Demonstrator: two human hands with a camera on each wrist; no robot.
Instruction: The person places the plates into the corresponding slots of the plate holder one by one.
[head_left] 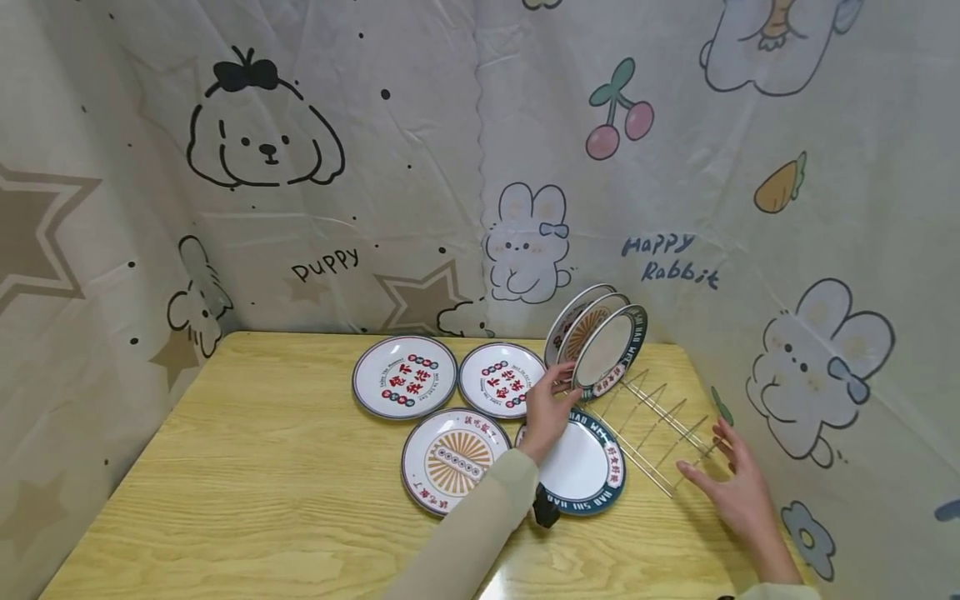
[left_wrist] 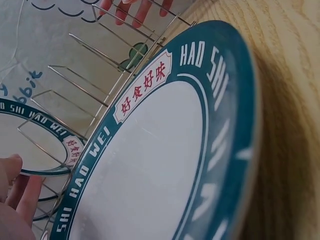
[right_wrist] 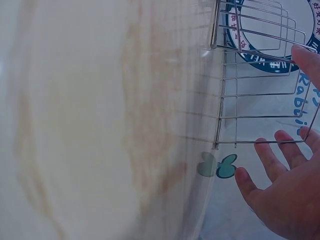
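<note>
A wire plate rack [head_left: 660, 442] stands at the right of the table, with several plates upright in its far end. The frontmost is a plate with a green lettered rim [head_left: 606, 354]. My left hand [head_left: 547, 417] pinches the lower edge of this plate between thumb and fingers, also visible in the left wrist view. My right hand [head_left: 738, 492] is around the near right end of the rack, fingers spread; in the right wrist view its fingertips [right_wrist: 267, 150] are by the end wire. Whether they press on it I cannot tell.
Flat on the table [head_left: 262, 467] lie a second green-rimmed plate [head_left: 577, 467], a sunburst plate [head_left: 453, 458] and two red-lettered plates, one larger [head_left: 405, 379] and one smaller [head_left: 498, 379]. A printed curtain [head_left: 420, 167] hangs behind the table and along its right side.
</note>
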